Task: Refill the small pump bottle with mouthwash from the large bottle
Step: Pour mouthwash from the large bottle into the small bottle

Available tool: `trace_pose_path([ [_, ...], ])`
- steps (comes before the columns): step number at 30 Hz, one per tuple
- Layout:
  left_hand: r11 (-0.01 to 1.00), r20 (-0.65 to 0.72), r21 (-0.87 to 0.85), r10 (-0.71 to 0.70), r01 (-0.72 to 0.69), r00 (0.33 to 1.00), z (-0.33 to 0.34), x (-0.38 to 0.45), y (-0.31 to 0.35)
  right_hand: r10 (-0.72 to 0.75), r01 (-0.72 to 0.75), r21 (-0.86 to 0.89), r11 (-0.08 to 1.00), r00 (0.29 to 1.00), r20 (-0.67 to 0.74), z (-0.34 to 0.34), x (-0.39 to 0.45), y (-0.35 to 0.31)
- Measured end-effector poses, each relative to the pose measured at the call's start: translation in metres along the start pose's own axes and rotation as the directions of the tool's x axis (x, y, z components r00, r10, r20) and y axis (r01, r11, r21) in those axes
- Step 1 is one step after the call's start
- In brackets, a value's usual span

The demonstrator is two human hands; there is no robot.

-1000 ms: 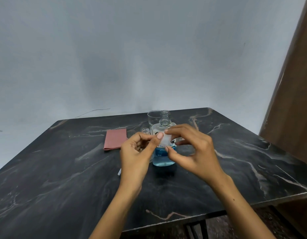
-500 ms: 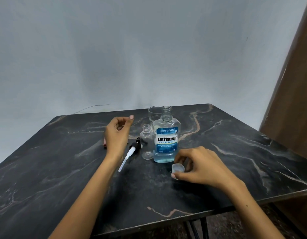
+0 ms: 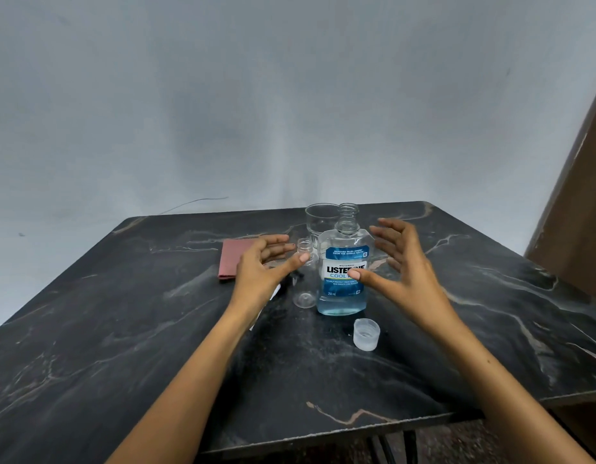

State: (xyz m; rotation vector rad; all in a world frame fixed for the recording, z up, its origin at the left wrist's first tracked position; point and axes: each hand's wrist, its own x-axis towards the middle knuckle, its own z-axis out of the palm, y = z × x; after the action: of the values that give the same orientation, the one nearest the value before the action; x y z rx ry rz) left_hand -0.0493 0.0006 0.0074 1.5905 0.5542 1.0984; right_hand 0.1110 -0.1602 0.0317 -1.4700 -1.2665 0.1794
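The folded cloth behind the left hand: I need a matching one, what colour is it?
Dusty pink cloth, plain, in the head view.

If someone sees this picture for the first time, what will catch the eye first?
First the large mouthwash bottle, uncapped, mid-table, with blue liquid low inside. The open left hand and right hand flank it, neither gripping. Its cap lies in front, and the small empty bottle stands at its left.

A dark marbled worktop (image 3: 122, 346) carries a folded reddish cloth (image 3: 230, 259) toward its far edge, left of centre — flat, partly hidden. A clear glass tumbler (image 3: 318, 219) stands upright near the far edge. Behind is a pale grey wall (image 3: 289, 95) — a brown wooden panel (image 3: 577, 212) rises at the right.
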Motion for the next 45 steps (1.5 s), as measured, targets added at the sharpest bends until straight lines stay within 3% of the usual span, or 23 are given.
trace_pose_path([
  [4,0.999,0.032,0.032,0.041,-0.042,0.999,0.0,0.0,-0.002,0.003,-0.008,0.068,0.998,0.997,0.072,0.008,0.008,0.0],
  [12,0.994,0.041,0.076,0.075,-0.078,0.996,0.001,-0.001,0.002,-0.067,0.061,0.154,0.986,0.997,0.034,0.019,0.015,0.0],
  [27,0.979,0.018,0.162,0.121,-0.122,0.993,-0.002,-0.004,-0.002,-0.16,0.213,-0.186,0.959,0.951,0.263,-0.012,0.053,-0.018],
  [34,0.993,0.089,0.099,0.051,-0.06,0.995,-0.01,0.001,0.002,-0.103,0.225,-0.267,0.937,0.909,0.404,-0.03,0.068,-0.026],
  [45,0.984,0.083,0.14,0.102,-0.113,0.991,-0.003,-0.004,0.008,-0.089,0.289,-0.321,0.902,0.852,0.516,-0.034,0.075,-0.035],
])
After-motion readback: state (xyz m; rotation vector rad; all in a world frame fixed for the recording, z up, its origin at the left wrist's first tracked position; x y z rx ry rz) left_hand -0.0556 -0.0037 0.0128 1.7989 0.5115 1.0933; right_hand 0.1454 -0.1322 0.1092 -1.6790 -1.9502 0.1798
